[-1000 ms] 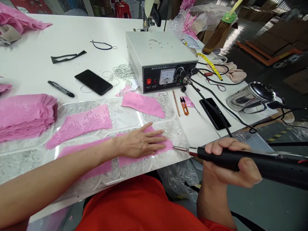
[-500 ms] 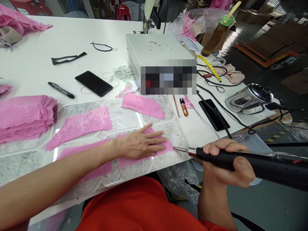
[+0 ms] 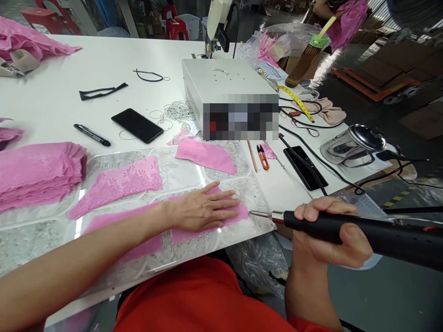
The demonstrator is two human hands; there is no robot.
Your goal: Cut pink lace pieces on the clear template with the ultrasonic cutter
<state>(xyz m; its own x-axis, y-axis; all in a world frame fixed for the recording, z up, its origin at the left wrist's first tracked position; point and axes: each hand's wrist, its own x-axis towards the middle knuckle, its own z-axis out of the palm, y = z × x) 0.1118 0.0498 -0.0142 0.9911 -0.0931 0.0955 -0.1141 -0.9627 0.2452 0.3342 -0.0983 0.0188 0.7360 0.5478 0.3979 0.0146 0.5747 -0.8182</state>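
My left hand (image 3: 202, 208) lies flat with its fingers spread, pressing a pink fabric piece (image 3: 240, 216) onto the grey marbled mat (image 3: 254, 191). My right hand (image 3: 332, 228) is wrapped round a black-handled tool with a thin metal tip (image 3: 287, 218). The tip meets the fabric's right end, just beyond my left fingertips. Another pink piece (image 3: 147, 244) lies partly under my left forearm. Farther back on the mat are a pink lace piece (image 3: 124, 182) and a plain pink piece (image 3: 206, 156).
A pink lace stack (image 3: 39, 173) sits left. A grey box (image 3: 228, 78) stands behind the mat, with black cables (image 3: 328, 161) to its right. Around are two phones (image 3: 137, 125), orange snips (image 3: 263, 157), a tape measure (image 3: 298, 102) and a lidded glass jug (image 3: 353, 146). A person's arm (image 3: 323, 9) shows behind.
The view has tilted a little, so the background sits lower. My hands and the tool tip hold nearly the same place on the fabric. A person with pink cloth has appeared at upper right.
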